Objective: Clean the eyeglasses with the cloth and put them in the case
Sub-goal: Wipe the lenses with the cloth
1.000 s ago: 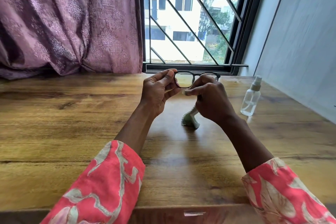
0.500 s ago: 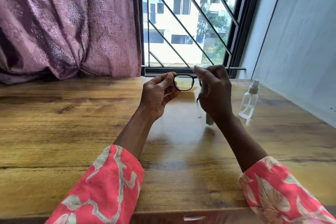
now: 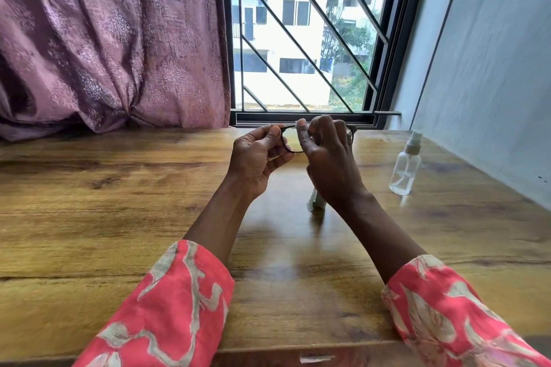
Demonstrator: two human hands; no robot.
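Black-framed glasses (image 3: pixel 290 148) are held above a wooden table (image 3: pixel 119 202), pinched at one end by the left hand (image 3: pixel 258 158). The right hand (image 3: pixel 328 158) is curled over the other lens, a cloth (image 3: pixel 313 202) hanging beneath it. A spray bottle (image 3: pixel 405 167) stands right of the grip.

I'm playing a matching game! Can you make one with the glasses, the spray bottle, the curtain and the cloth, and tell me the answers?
Things:
1. eyeglasses
2. spray bottle
3. curtain
4. cloth

Places:
A. hangs at the left of the window
B. stands on the table, at the right
C. held up between both hands
D. dangles below the right hand

Pairs: 1-C, 2-B, 3-A, 4-D
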